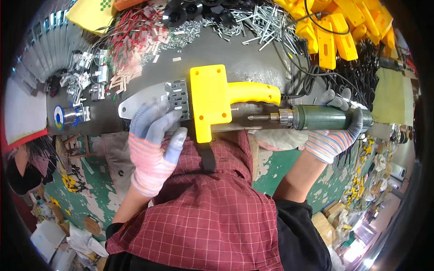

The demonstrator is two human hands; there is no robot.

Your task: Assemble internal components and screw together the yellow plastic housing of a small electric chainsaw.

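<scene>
A yellow plastic power tool body (209,99) with a side handle and cord lies on the dark bench in front of me. A perforated metal guard (179,97) and a flat silver plate (135,100) extend from its left side. My left hand (156,144), in a striped knit glove, is over that plate with its fingers stretched and thumb apart; whether the fingertips touch it I cannot tell. My right hand (337,135), gloved likewise, grips a green electric screwdriver (323,117). Its bit points left, toward the yellow body, below the handle. A small screw (234,109) sticks out beside the body.
Loose screws (262,25), red wires with pale sleeves (135,49) and black discs (187,11) lie along the back. Yellow housings (334,38) are piled at back right. A solder spool (65,116) and metal brackets (92,72) are at left. Another person's arm (21,160) shows far left.
</scene>
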